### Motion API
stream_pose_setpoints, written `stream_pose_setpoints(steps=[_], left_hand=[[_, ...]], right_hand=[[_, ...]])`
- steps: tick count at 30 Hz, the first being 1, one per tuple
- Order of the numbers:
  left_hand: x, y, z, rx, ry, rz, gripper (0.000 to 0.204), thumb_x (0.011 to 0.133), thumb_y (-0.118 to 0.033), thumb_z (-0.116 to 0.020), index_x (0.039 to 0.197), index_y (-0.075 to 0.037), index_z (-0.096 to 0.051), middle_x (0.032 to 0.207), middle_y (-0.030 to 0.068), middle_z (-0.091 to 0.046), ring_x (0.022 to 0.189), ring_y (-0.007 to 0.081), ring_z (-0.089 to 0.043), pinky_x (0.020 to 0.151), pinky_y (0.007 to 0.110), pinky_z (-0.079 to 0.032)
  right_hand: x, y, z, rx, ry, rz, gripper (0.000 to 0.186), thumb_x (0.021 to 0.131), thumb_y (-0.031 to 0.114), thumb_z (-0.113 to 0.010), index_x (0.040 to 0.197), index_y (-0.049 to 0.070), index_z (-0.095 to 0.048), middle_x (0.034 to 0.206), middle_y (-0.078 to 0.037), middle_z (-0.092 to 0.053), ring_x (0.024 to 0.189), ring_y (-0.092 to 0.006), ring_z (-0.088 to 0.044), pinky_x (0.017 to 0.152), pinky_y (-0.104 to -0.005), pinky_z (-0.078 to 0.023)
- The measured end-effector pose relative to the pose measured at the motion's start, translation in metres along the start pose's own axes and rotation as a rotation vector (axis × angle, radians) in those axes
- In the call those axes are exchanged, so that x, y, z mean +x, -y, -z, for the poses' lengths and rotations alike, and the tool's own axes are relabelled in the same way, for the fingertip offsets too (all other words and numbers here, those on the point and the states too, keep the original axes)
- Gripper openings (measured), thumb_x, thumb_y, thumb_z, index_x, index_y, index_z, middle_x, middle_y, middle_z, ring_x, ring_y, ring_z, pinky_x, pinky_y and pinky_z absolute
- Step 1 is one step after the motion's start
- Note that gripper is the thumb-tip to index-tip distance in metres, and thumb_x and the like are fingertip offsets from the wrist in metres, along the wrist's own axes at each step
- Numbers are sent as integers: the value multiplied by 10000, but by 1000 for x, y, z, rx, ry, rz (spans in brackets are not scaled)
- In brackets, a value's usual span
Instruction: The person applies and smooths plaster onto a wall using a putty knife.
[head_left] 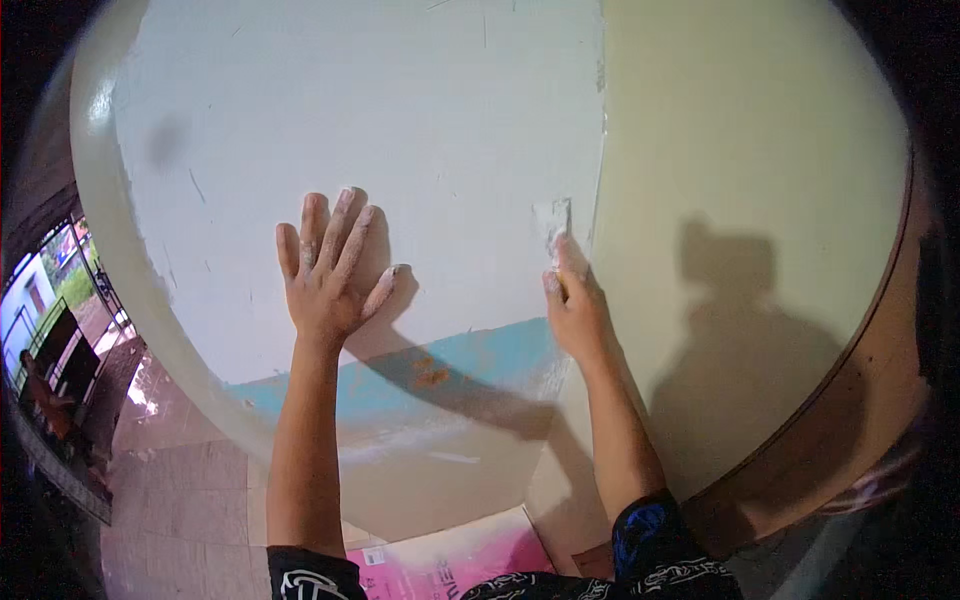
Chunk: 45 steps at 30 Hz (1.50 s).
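Observation:
A wall coated in white (450, 120) stands in front of me. My left hand (328, 285) lies against it with fingers spread, white residue on the fingertips. To the right, near the inside corner, my right hand (577, 312) is wrapped round a putty knife (553, 214). Its thin, white-smeared blade points up and appears to rest against the white surface; most of the handle is hidden in my fingers. Below both hands runs a turquoise band (480, 352) with a rusty brown patch (430, 372).
A pale yellow wall (760, 150) meets the white one at the corner and carries my shadow. Low down lies a pink printed sheet or bag (475, 560). Brown wood (780, 480) borders the lower right. Tiled floor (180, 490) and a person (48, 400) appear at left.

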<state>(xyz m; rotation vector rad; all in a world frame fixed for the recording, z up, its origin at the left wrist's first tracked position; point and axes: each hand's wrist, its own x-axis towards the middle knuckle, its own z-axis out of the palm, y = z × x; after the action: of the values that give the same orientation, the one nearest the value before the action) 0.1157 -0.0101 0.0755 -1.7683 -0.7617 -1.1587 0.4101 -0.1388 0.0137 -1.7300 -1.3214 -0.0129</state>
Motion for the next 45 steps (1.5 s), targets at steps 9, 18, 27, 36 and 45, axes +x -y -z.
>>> stream_pose_setpoints(steps=[9,18,27,36,45], left_hand=[[7,-18,-5,-11,7,-2,807,894,-721,-536,1535,-238,-457,1649,11,-349,1561,317,-199,1247,572,-7],[-6,5,19,-78,236,-57,981,758,-816,-606,1571,-314,-382,1688,44,-243,1570,375,-109,1228,641,0],[-36,3,33,-159,364,-13,1158,473,-555,-921,1512,-410,-432,1677,-10,-269,1558,365,-174,1209,670,-111],[-34,-6,30,-199,341,-7,1227,444,-482,-955,1533,-415,-394,1686,-8,-240,1568,354,-135,1206,691,-70],[-35,13,37,-183,379,-7,1315,405,-508,-956,1566,-321,-366,1690,28,-227,1572,355,-115,1201,704,-79]], right_hand=[[-23,-85,-43,-149,-352,365,561,1034,227,-550,1563,135,-390,1342,-231,-620,1210,-429,-597,1016,-484,-484],[1,-36,-23,-164,-170,272,536,1064,182,-475,1563,61,-326,1520,-251,-453,1336,-432,-507,1088,-465,-458],[8,-23,-18,-192,-277,324,568,1033,243,-534,1571,174,-366,1133,-257,-681,979,-462,-655,852,-521,-539],[-38,-103,-65,-294,-359,390,594,1018,219,-565,1570,123,-370,1270,-262,-647,1094,-450,-639,895,-532,-513],[-3,-25,-46,-79,-423,415,600,1028,271,-566,1590,243,-356,749,-184,-614,648,-358,-588,606,-468,-485]])
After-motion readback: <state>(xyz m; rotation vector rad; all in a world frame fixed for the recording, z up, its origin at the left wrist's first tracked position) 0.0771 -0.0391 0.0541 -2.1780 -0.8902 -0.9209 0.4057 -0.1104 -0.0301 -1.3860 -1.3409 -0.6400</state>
